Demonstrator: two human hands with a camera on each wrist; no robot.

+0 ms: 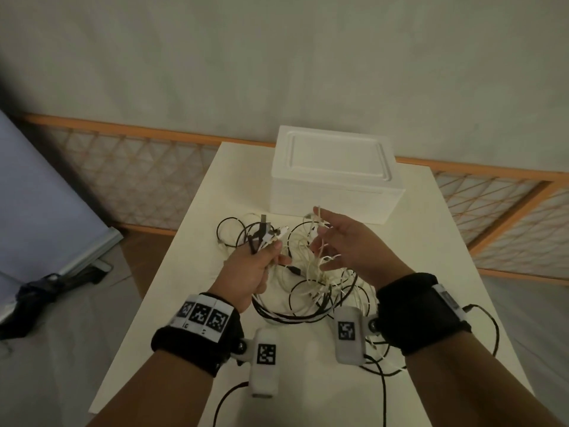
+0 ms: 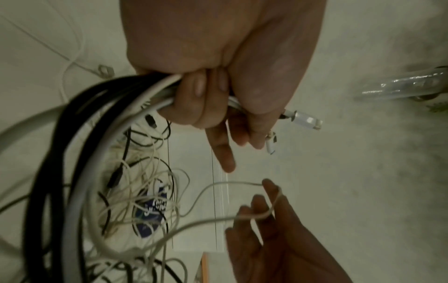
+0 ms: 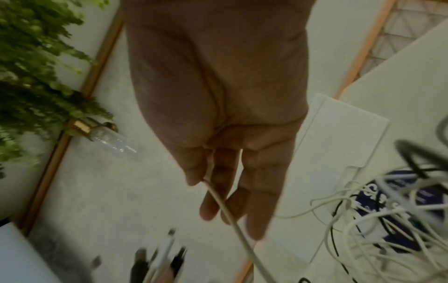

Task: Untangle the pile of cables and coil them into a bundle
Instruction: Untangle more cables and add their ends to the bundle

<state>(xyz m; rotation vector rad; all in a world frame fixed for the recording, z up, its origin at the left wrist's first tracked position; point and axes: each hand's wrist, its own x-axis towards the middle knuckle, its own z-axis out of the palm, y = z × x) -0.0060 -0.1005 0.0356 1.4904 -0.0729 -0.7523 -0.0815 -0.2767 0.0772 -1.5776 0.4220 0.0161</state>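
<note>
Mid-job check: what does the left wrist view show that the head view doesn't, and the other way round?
Only the left wrist view: the left hand with its fingers curled round a bunch of black and white cables, and a connector poking out past the palm. Only the head view: the white foam box, the table and both wrist bands. Both: the right hand, fingers relaxed, with a thin white cable looped over them, and the loose tangle.

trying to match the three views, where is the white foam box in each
Head: white foam box at the table's far end, beyond both hands.
Left wrist: pale block at centre, behind the cable tangle.
Right wrist: right of the fingers.
Shared landmark: the cable tangle in front of it.
</note>
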